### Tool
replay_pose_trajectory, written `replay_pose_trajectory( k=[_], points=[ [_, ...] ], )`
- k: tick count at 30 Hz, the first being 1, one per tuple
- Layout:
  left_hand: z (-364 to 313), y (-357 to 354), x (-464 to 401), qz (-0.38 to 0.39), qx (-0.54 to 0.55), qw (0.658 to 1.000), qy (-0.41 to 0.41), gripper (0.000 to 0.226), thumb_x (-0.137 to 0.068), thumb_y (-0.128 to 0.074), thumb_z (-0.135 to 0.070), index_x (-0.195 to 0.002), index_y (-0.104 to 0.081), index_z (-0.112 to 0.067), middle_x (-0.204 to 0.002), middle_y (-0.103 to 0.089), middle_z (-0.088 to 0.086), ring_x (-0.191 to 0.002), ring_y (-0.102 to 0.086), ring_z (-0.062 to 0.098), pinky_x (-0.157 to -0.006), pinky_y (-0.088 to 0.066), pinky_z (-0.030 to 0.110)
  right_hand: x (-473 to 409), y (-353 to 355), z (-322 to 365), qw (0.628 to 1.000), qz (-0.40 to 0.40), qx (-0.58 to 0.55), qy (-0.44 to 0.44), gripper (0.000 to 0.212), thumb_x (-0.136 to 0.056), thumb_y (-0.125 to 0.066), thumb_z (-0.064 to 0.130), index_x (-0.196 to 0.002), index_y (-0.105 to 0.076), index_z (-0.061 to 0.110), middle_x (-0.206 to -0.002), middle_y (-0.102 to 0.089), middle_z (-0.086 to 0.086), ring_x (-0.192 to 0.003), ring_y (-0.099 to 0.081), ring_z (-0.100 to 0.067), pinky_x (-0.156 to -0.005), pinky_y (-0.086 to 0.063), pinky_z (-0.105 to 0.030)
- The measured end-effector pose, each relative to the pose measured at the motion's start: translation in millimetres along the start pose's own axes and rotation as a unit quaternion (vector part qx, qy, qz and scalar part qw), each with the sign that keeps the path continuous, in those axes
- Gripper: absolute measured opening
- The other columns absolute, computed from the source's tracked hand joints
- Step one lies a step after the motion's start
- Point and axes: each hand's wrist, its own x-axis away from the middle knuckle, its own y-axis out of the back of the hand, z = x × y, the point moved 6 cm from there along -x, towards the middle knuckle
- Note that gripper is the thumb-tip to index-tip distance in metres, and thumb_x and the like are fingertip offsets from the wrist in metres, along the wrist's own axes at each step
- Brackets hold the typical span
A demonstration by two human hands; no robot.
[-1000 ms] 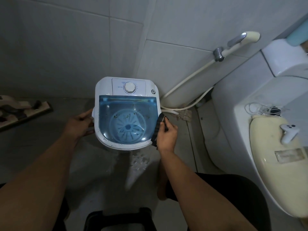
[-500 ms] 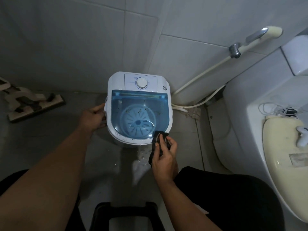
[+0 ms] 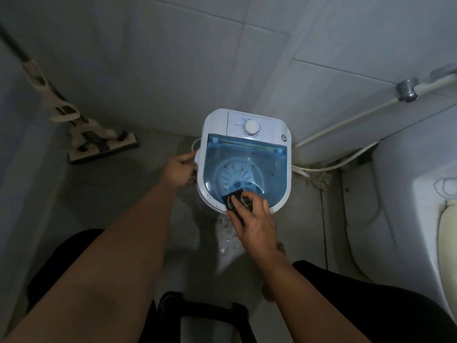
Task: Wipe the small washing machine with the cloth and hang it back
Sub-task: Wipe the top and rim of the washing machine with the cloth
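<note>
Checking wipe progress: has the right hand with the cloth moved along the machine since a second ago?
Yes. The right hand and cloth went from the washing machine's right edge round to its near front rim.

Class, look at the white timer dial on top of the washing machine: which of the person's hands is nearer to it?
Left. The left hand grips the machine's side rim, below and left of the dial. The right hand presses the cloth on the front edge, farther away.
</note>
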Motion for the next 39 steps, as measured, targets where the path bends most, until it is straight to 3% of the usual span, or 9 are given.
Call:
replay_pose_trajectory(
  k=[4,9,15,26,30,32,35,39],
  points=[
    [0,2,1,0.0,-0.009,1.0,-0.01,0.04,-0.101,-0.049,-0.006,-0.136,-0.063,-0.02,-0.111,-0.073,0.014,-0.073,-0.069,0.016,-0.053,-0.058,0.019,-20,-12,20,1.0,0.011,-0.002,0.026,0.035,-0.098,-0.067,0.039,-0.127,-0.071,0.022,-0.13,-0.06,-0.008,-0.113,-0.058,-0.028,-0.082,-0.059,-0.042],
    [-2,3,2,0.001,-0.012,1.0,-0.01,0.038,-0.1,-0.049,-0.006,-0.13,-0.066,-0.021,-0.098,-0.073,0.005,-0.062,-0.07,0.005,-0.053,-0.058,0.018,-36,-20,33,0.999,0.021,-0.001,0.04,0.034,-0.097,-0.067,0.038,-0.126,-0.071,0.021,-0.129,-0.06,-0.009,-0.11,-0.059,-0.03,-0.082,-0.059,-0.042],
    [-2,7,-1,0.011,-0.002,1.0,0.012,0.036,-0.096,-0.055,-0.006,-0.124,-0.071,-0.022,-0.095,-0.074,0.004,-0.076,-0.068,0.014,-0.053,-0.058,0.019,-36,-17,34,0.997,0.035,0.01,0.073,0.034,-0.1,-0.063,0.038,-0.128,-0.07,0.02,-0.128,-0.06,-0.009,-0.11,-0.059,-0.029,-0.076,-0.06,-0.043],
    [5,8,-14,0.026,0.024,0.999,0.03,0.036,-0.096,-0.055,-0.004,-0.125,-0.071,-0.018,-0.106,-0.075,0.012,-0.084,-0.07,0.022,-0.083,-0.061,0.038,-49,-19,50,0.992,0.043,0.013,0.118,0.034,-0.101,-0.061,0.033,-0.129,-0.069,0.018,-0.127,-0.062,-0.01,-0.107,-0.06,-0.029,-0.077,-0.059,-0.043],
    [2,9,-12,0.034,0.04,0.998,0.034,0.036,-0.095,-0.056,-0.002,-0.124,-0.071,-0.017,-0.102,-0.074,0.012,-0.074,-0.069,0.017,-0.068,-0.062,0.029,-79,-22,64,0.996,0.039,0.014,0.076,0.031,-0.099,-0.063,0.031,-0.128,-0.07,0.02,-0.126,-0.061,-0.009,-0.109,-0.059,-0.03,-0.076,-0.059,-0.043],
    [0,10,-10,0.039,0.038,0.998,0.032,0.036,-0.095,-0.057,-0.003,-0.125,-0.071,-0.017,-0.108,-0.074,0.011,-0.08,-0.07,0.018,-0.059,-0.062,0.023,-88,-21,67,0.997,0.038,0.009,0.067,0.03,-0.099,-0.064,0.03,-0.127,-0.07,0.021,-0.125,-0.061,-0.01,-0.109,-0.059,-0.031,-0.075,-0.059,-0.044],
    [1,10,-10,0.047,0.035,0.998,0.034,0.037,-0.095,-0.057,-0.003,-0.126,-0.07,-0.018,-0.113,-0.074,0.013,-0.085,-0.07,0.019,-0.057,-0.061,0.021,-87,-19,69,0.996,0.048,0.022,0.075,0.03,-0.099,-0.064,0.029,-0.128,-0.069,0.021,-0.126,-0.06,-0.01,-0.109,-0.059,-0.031,-0.076,-0.059,-0.045],
    [1,8,-10,0.049,0.056,0.996,0.039,0.038,-0.095,-0.054,0.001,-0.127,-0.069,-0.014,-0.102,-0.071,0.016,-0.072,-0.065,0.018,-0.053,-0.059,0.021,-76,-16,70,0.99,0.066,0.054,0.113,0.03,-0.099,-0.062,0.032,-0.127,-0.068,0.022,-0.126,-0.059,-0.008,-0.107,-0.059,-0.029,-0.075,-0.059,-0.043]
  ],
)
